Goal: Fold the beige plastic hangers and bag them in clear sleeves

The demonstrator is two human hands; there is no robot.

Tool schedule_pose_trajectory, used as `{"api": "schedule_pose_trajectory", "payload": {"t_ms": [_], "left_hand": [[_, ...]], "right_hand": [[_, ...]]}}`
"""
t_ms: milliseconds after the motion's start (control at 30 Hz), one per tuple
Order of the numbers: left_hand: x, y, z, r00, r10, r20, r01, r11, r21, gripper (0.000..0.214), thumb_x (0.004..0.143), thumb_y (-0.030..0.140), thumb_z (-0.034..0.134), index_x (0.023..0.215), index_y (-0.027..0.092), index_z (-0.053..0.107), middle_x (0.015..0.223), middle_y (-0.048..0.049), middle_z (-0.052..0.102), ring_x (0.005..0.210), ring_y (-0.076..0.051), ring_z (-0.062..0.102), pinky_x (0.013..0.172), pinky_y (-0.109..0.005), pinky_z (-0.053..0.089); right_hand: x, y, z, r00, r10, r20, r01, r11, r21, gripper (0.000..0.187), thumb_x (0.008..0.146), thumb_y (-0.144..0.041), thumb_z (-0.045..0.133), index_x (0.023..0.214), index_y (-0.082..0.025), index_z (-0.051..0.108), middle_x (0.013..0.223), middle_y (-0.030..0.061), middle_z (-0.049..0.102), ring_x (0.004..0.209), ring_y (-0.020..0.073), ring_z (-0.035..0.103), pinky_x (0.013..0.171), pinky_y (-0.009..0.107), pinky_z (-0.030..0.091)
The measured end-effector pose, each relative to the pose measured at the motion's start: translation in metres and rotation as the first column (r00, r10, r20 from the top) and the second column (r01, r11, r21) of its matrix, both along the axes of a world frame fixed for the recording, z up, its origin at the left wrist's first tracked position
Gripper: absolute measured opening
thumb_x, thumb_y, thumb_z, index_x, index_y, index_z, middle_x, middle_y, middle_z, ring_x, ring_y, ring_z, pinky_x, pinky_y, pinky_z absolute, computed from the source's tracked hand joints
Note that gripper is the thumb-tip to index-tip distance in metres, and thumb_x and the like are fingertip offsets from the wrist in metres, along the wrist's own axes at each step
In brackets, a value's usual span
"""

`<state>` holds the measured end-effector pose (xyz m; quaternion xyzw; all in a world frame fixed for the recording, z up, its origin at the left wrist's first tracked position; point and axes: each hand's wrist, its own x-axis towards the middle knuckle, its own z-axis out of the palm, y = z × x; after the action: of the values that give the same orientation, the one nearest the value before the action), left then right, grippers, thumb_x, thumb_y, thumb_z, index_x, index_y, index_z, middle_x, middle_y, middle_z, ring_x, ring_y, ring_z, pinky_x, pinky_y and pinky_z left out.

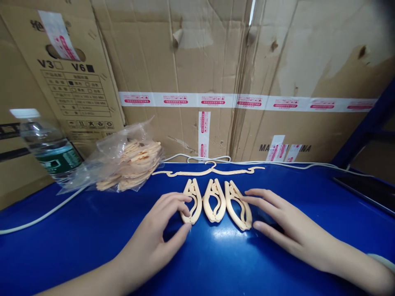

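Observation:
Three beige folding hangers stand in a row on the blue table, folded up: a left folded hanger, a middle folded hanger and a right folded hanger, which is tilted. Behind them lies an unfolded hanger with its arms spread and its hook toward the boxes. My left hand, fingers apart and curved, is at the left folded hanger, its fingertips overlapping that hanger's near side. On the other side, my right hand has its fingers spread beside the right folded hanger, fingertips at its edge. Neither hand grips anything.
A clear plastic bag with several folded hangers lies at the left back, beside a water bottle. Cardboard boxes form a wall behind. A white cable runs along the back; a dark flat device is at right.

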<state>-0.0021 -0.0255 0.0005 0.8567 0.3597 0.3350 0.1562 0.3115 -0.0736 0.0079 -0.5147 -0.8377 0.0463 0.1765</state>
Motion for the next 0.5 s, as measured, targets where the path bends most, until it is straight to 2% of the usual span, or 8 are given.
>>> {"api": "schedule_pose_trajectory", "payload": {"t_ms": [133, 267, 367, 500], "left_hand": [[-0.003, 0.014, 0.001, 0.987, 0.118, 0.112, -0.095, 0.976, -0.195, 0.014, 0.088, 0.028, 0.058, 0.075, 0.023, 0.059, 0.111, -0.0062, 0.071, 0.107, -0.027, 0.065, 0.095, -0.047, 0.050], [-0.006, 0.022, 0.005, 0.959, 0.194, 0.206, -0.094, 0.904, -0.417, 0.017, 0.084, 0.033, 0.063, 0.072, 0.021, 0.063, 0.103, -0.0058, 0.076, 0.099, -0.028, 0.069, 0.085, -0.040, 0.054], [-0.006, 0.023, 0.007, 0.939, 0.242, 0.244, -0.112, 0.887, -0.447, 0.016, 0.080, 0.033, 0.067, 0.069, 0.021, 0.065, 0.097, -0.0044, 0.077, 0.095, -0.028, 0.070, 0.082, -0.038, 0.054], [-0.006, 0.022, 0.005, 0.945, 0.216, 0.245, -0.092, 0.895, -0.436, 0.015, 0.079, 0.031, 0.068, 0.068, 0.021, 0.067, 0.095, -0.0034, 0.075, 0.091, -0.026, 0.069, 0.079, -0.036, 0.052]], "right_hand": [[0.007, 0.010, 0.000, 0.988, -0.026, -0.150, 0.031, 0.999, 0.030, 0.029, 0.098, -0.038, 0.048, 0.120, -0.023, 0.059, 0.129, 0.0118, 0.060, 0.118, 0.0260, 0.059, 0.100, 0.044, 0.050], [0.015, 0.018, -0.004, 0.973, -0.099, -0.208, 0.108, 0.993, 0.035, 0.021, 0.097, -0.038, 0.049, 0.106, -0.024, 0.061, 0.112, 0.0092, 0.067, 0.105, 0.0261, 0.063, 0.092, 0.045, 0.053], [0.019, 0.020, -0.006, 0.962, -0.154, -0.227, 0.165, 0.986, 0.030, 0.023, 0.096, -0.039, 0.049, 0.105, -0.023, 0.062, 0.107, 0.0089, 0.069, 0.098, 0.0260, 0.065, 0.088, 0.045, 0.054], [0.020, 0.021, -0.007, 0.954, -0.171, -0.247, 0.185, 0.982, 0.036, 0.024, 0.096, -0.040, 0.049, 0.106, -0.023, 0.063, 0.109, 0.0091, 0.068, 0.101, 0.0259, 0.065, 0.089, 0.044, 0.053]]}}
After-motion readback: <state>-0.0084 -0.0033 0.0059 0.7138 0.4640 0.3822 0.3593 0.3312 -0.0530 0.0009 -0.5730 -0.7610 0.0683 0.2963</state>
